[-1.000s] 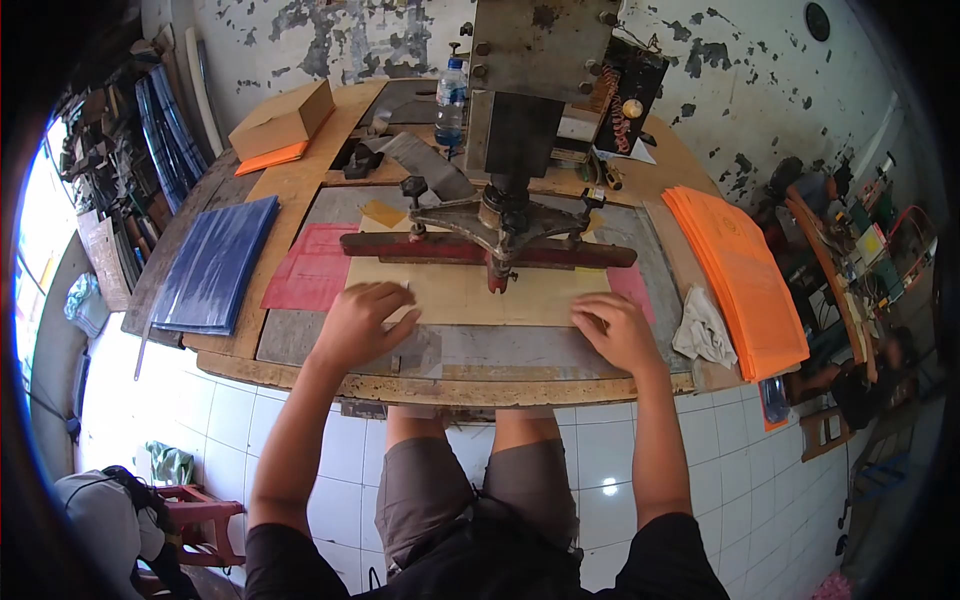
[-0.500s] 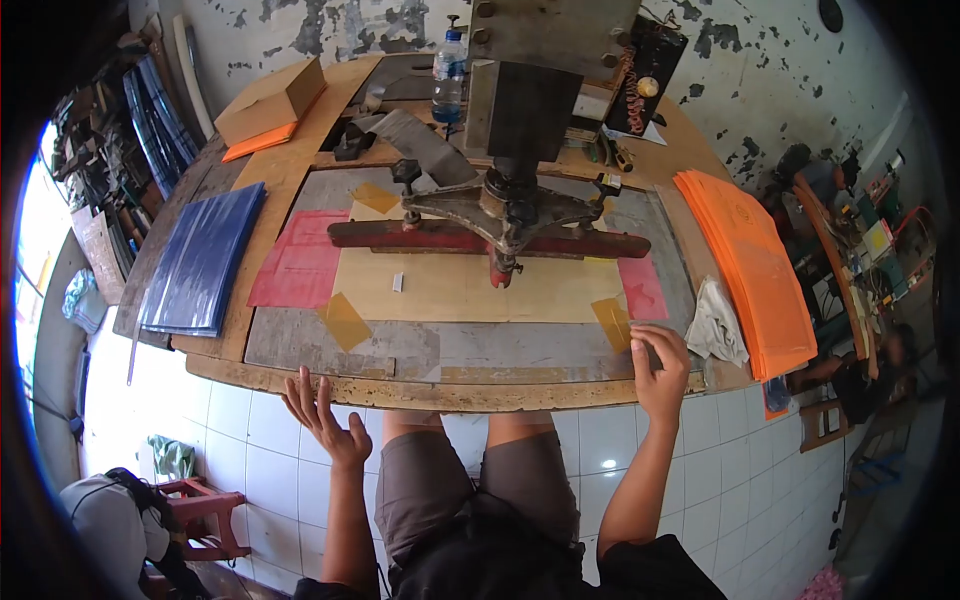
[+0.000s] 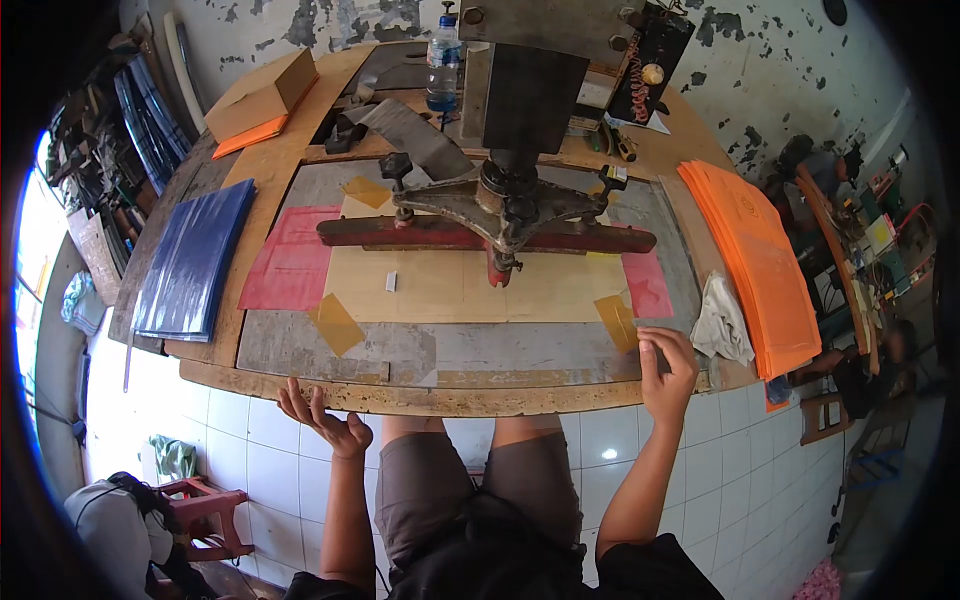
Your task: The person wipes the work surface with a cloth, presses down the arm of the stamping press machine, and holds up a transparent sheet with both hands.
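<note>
My left hand (image 3: 325,420) is at the front edge of the wooden table (image 3: 400,400), its fingers apart and nothing seen in it. My right hand (image 3: 667,372) is over the front right of the table, thumb and fingers bent together in a pinch. Whatever may be between those fingertips is too small to make out. Close by them lies a strip of brown tape (image 3: 616,322) on a pale yellow board (image 3: 440,295). A press head with a red-edged bar (image 3: 590,239) hangs above the board. One small white piece (image 3: 391,281) rests on the board.
Blue plastic sheets (image 3: 195,265) lie at the left, a stack of orange folders (image 3: 755,270) at the right beside a white cloth (image 3: 722,320). Behind stand a cardboard box (image 3: 262,95) and a water bottle (image 3: 443,65). Another person (image 3: 820,170) is at the far right.
My left hand has dropped slightly and tilted, with its fingers lower. The right hand's fingers have come closer together. The whole view has shifted a little.
</note>
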### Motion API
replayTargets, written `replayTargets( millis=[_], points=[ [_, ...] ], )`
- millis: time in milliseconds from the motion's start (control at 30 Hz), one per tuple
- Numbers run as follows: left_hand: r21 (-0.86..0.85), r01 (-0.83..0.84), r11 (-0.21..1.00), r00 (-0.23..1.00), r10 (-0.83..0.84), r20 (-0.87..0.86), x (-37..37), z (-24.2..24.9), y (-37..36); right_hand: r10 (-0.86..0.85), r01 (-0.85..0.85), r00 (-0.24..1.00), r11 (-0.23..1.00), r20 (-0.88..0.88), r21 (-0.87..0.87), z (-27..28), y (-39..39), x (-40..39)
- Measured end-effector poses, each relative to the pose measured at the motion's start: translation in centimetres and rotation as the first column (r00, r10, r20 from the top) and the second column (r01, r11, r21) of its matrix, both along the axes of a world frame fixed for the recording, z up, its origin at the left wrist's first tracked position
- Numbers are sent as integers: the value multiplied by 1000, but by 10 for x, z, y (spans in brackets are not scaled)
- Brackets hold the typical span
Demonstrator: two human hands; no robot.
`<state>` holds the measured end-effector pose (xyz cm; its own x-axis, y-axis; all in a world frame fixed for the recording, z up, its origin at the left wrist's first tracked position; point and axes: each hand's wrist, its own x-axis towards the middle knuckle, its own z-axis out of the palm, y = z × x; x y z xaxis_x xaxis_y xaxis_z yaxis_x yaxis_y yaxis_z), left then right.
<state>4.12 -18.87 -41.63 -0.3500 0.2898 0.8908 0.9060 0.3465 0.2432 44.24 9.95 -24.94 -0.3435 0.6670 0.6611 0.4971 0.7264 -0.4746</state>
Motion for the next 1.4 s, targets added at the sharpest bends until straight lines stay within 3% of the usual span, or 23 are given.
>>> replayTargets(
  millis=[233, 1400],
  points=[
    [81, 28, 996, 998, -24, -49, -5, -3, 11, -19, 19, 1000, 1000, -17, -7, -1, -1, 0],
    [70, 40, 997, 999, -40, 4, 0, 3, 8, -40, 39, 999, 999, -37, -36, -3, -1, 0]
  ],
)
